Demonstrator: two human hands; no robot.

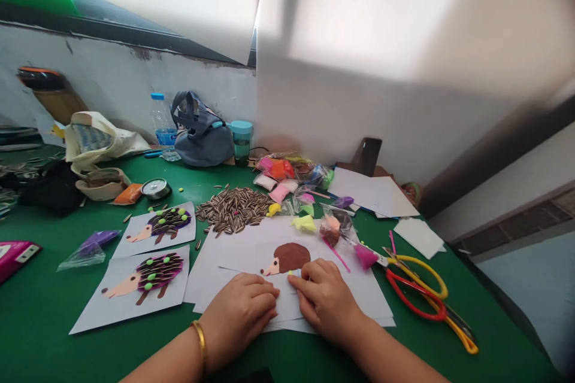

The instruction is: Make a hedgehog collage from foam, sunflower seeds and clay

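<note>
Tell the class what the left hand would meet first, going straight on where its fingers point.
The left hand would probably meet the right hand first, though depth is unclear.

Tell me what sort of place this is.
Probably a craft table in a room: a heap of striped seeds, bright modelling clay in bags, and two hedgehog pictures lie on it.

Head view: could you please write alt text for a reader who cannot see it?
A person's left hand and right hand rest on white paper, close to a brown hedgehog. Two hedgehog pictures with seeds and green dots lie to the left, a seed pile behind, and scissors to the right on a green table.
</note>
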